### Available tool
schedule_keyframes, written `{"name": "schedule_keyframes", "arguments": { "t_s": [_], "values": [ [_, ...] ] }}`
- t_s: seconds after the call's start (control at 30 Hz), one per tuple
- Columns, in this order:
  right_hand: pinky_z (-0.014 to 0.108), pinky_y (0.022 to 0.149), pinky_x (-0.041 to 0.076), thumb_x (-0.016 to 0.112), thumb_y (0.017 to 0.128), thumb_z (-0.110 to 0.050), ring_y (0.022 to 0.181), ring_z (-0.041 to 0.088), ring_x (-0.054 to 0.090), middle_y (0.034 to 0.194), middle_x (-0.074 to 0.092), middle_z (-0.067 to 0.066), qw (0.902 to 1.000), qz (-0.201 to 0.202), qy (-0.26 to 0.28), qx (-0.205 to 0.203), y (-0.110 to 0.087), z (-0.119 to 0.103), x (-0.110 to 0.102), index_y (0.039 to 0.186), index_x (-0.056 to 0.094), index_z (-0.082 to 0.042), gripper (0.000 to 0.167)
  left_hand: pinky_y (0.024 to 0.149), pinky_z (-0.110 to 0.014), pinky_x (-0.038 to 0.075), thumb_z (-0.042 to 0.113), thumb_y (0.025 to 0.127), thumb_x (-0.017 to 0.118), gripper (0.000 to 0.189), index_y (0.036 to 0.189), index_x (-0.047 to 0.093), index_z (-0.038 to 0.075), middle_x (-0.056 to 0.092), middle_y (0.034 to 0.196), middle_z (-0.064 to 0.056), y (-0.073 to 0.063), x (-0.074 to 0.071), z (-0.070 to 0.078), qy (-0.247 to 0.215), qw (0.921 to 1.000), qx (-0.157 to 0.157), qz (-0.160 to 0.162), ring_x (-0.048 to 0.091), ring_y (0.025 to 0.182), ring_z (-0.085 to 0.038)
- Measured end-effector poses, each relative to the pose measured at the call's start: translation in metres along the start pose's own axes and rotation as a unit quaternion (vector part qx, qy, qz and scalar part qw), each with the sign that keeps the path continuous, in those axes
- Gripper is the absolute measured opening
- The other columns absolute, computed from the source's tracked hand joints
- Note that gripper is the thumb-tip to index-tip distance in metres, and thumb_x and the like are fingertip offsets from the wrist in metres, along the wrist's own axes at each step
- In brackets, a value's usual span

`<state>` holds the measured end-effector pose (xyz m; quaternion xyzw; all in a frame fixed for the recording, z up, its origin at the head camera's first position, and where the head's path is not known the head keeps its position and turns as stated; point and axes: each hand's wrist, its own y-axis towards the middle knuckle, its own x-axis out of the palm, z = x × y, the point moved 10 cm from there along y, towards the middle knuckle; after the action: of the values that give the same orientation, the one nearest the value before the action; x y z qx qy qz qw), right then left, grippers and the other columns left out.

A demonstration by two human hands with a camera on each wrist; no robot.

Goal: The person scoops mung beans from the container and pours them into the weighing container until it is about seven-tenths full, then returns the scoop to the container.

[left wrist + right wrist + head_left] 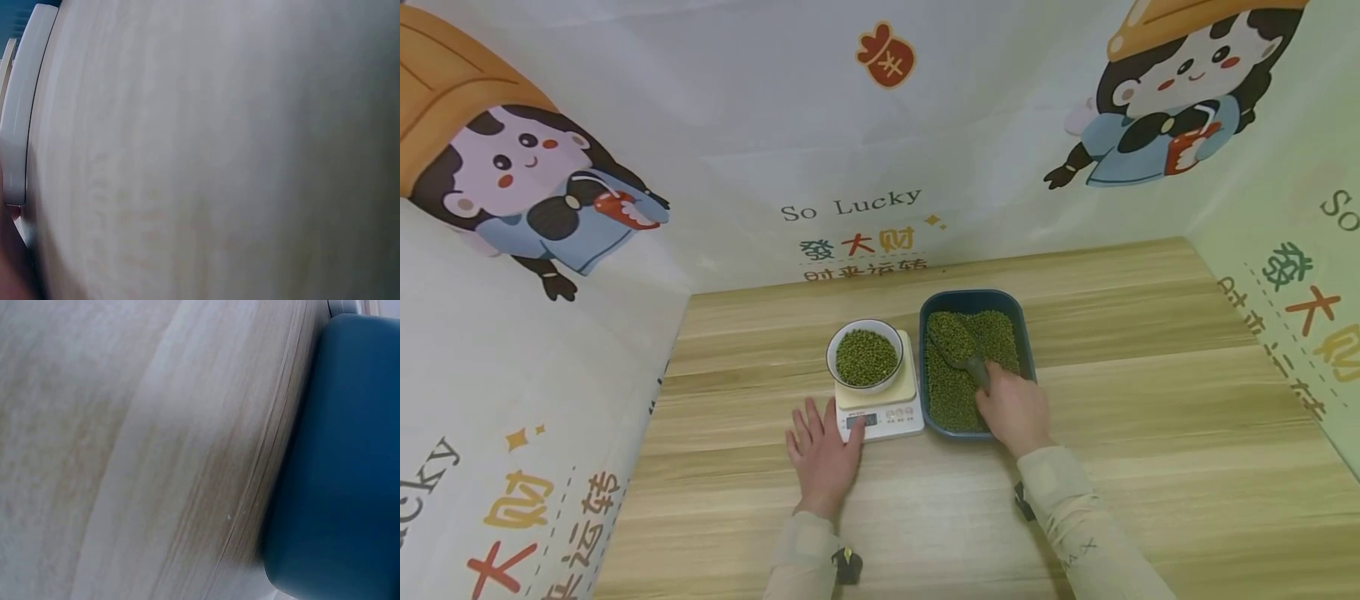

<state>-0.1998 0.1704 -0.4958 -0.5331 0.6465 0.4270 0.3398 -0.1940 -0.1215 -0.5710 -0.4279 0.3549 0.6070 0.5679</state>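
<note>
My right hand (pixel 1017 408) grips the handle of a dark scoop (pixel 976 369), whose bowl holds green beans and lies at the bean surface in a blue tub (pixel 1028 350). Left of the tub stands a white kitchen scale (pixel 887 427) with a small display. On its cream platform rests a white dark-rimmed bowl (pixel 832 364) of green mung beans (pixel 867 357). My left hand (pixel 826 458) lies with fingers spread at the scale's front left corner, the thumb by the display. The left wrist view shows the scale's side (pixel 25 106); the right wrist view shows the tub's outer wall (pixel 344 456).
All of this stands on a wood-grain table (pixel 737 358). A printed cloth backdrop (pixel 760 108) with cartoon figures and lettering rises along the table's back and both sides. The scale and tub stand close side by side.
</note>
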Motion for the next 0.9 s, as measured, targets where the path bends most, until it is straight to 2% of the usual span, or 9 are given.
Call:
{"name": "schedule_keyframes", "arguments": {
  "t_s": [0.9],
  "values": [
    [0.030,0.037,0.036,0.058,0.078,-0.018,0.044,0.016,0.048,0.069,0.062,0.008,1.0000,-0.007,-0.004,0.005,0.0002,-0.0007,-0.0009,0.114,0.057,-0.001,0.039,0.102,-0.051,-0.011,0.067,0.085,0.019,0.076,0.143,0.021,0.019,-0.003,0.149,-0.010,0.0001,0.0012,-0.0016,-0.003,1.0000,-0.003,-0.002,-0.012,0.133,-0.030]
  ]
}}
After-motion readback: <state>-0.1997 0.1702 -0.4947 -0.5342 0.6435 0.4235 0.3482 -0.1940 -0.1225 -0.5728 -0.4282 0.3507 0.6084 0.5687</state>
